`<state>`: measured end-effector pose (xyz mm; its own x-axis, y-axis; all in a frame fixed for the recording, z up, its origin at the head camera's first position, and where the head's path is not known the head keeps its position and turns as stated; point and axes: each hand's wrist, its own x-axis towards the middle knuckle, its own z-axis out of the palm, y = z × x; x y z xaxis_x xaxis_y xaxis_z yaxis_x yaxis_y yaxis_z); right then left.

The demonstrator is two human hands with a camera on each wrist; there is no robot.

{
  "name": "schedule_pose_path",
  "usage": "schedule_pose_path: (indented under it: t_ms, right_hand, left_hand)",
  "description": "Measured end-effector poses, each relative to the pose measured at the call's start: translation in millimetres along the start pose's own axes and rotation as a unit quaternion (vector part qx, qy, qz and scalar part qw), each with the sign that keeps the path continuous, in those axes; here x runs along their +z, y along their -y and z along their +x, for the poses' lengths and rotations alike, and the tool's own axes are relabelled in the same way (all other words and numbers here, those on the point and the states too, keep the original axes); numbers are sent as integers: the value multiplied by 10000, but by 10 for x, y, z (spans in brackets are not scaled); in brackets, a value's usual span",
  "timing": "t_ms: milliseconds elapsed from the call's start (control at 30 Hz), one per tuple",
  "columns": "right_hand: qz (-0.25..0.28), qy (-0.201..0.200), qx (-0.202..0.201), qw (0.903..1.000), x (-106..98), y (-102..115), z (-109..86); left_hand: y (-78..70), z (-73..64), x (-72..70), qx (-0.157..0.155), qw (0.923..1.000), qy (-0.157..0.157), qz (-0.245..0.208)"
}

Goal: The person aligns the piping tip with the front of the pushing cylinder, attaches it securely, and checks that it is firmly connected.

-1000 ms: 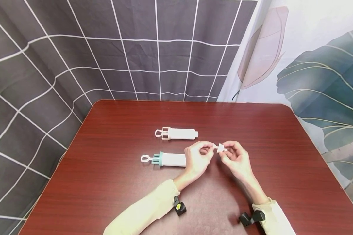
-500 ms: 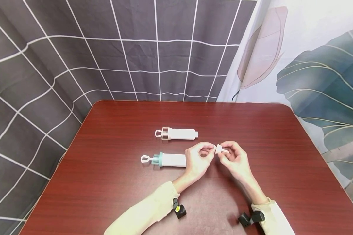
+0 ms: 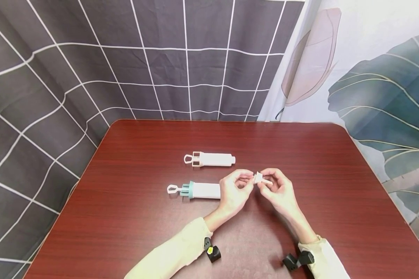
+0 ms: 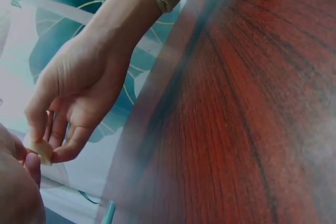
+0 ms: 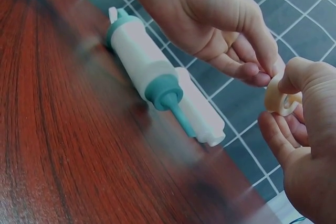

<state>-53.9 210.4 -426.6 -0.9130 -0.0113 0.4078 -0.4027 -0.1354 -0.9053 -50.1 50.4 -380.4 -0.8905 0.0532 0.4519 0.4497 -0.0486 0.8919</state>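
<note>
Between both hands is a small cream nozzle cap (image 3: pixel 258 177), a wide ring with a thin stem pointing right. My right hand (image 3: pixel 279 192) pinches the ring (image 5: pixel 273 95) between thumb and fingers. From the other side, my left hand (image 3: pixel 234 193) pinches its left end with thumb and index finger. Those fingertips partly hide the cap (image 4: pixel 43 151) in the left wrist view. Beside my left hand lies a white icing syringe (image 3: pixel 206 190) with teal ends; the hand covers its nozzle side in the head view. Behind it lies a second white syringe (image 3: pixel 216 159) with a cream handle end.
Both syringes lie on a red-brown wooden table (image 3: pixel 132 232). The teal nozzle (image 5: pixel 178 114) points toward the right hand's side. A grey checked curtain (image 3: pixel 167 66) hangs behind the table, and a leaf-patterned cloth (image 3: pixel 380 97) hangs at the right.
The cap has shifted slightly left, against the left fingertips, and its stem now shows more and tilts down to the right. The right fingers have moved a little left; the syringes stay put.
</note>
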Motion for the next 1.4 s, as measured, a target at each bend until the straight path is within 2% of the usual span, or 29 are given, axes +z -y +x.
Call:
schedule_pose_path:
  t_ms: [267,533,700,1033,1200,1400]
  right_hand:
    - [152,153,-143,9997,18,-19,3]
    - [99,266,-122,9995,23,-9,-2]
    - [-152,150,92,9997,27,9,-13]
    - [-467,45,228,9986,33,-5,-18]
    - [-418,4,219,9989,39,-8,-21]
    - [-263,75,148,9995,42,-12,-20]
  left_hand:
    - [5,-20,5,-176,9998,-17,-34]
    - [379,-57,46,-93,9993,-125,345]
    - [441,-75,26,-26,9991,-60,422]
    - [415,-79,9,-75,9992,49,378]
    - [374,-76,8,-140,9996,64,257]
    - [91,-54,-51,-222,9996,139,123]
